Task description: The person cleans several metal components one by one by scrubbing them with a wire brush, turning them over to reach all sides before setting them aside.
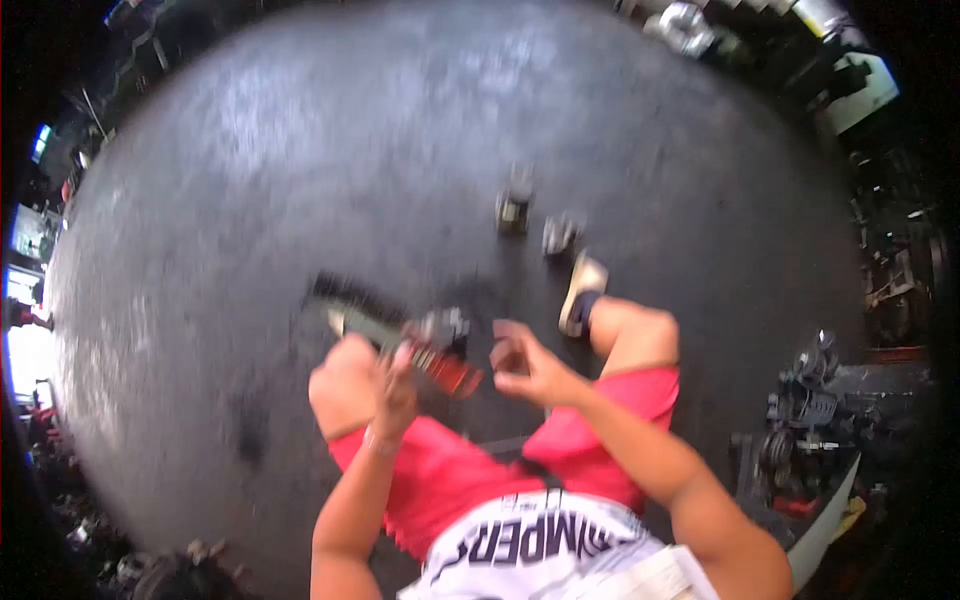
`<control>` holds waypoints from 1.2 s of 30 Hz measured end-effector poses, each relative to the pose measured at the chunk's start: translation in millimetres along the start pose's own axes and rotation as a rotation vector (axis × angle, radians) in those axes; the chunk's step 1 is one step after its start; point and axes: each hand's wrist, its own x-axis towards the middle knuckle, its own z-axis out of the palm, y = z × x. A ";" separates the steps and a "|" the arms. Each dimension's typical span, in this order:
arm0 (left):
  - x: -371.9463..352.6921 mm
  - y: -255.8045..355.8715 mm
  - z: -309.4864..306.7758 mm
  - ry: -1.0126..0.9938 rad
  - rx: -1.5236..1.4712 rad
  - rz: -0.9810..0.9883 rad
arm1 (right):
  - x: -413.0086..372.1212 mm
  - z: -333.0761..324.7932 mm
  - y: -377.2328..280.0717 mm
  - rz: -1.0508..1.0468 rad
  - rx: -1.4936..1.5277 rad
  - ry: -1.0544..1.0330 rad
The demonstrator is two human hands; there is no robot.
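Observation:
Motion blurs both hands. My left hand (396, 388) is at the centre left, its fingers closed around a long red and green object (440, 368) that slants down to the right. Beside this object is a small grey metal part (446, 324); whether my hand touches it, I cannot tell. A long black bristly-looking thing (352, 294) lies just beyond the green end. To the right, my right hand (525, 368) is raised with fingers curved and apart, and no held thing is visible in it.
Two small metal parts (513, 212) (561, 235) stand on the dark floor (300, 180) ahead. My shoe (583, 290) is near them. Machine parts (800, 400) crowd the right side, with a pale sheet (825, 520) below. More clutter (180, 575) lines the lower left edge.

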 end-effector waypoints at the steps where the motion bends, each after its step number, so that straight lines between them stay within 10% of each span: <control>1: 21.4 38.2 10.1 -0.110 -0.341 -0.360 | 8.1 12.9 -12.3 0.001 0.196 -0.077; 3: 26.2 54.3 20.5 -0.100 0.228 0.218 | 16.2 41.1 -31.7 0.075 0.336 -0.051; 4: 33.8 71.3 25.2 -0.103 -0.154 -0.263 | 19.7 39.0 -19.8 0.104 0.365 -0.007; 13: 20.0 65.8 29.2 -0.123 -0.147 -0.493 | 30.5 29.4 -19.7 -0.026 -0.208 0.079; 18: 4.7 149.8 -29.5 -0.263 0.422 -0.323 | 36.2 36.6 -29.6 0.159 -0.349 0.032; 22: -138.3 197.8 -89.8 0.302 0.454 -0.486 | 45.8 24.0 -24.0 0.128 -0.364 0.053; 27: -380.6 224.3 -59.7 0.139 0.989 -1.032 | 46.1 11.8 -15.3 0.039 -0.333 0.157; 36: -438.7 106.5 -134.0 -0.410 1.533 -0.382 | 39.6 -13.8 -29.6 0.057 -0.321 0.157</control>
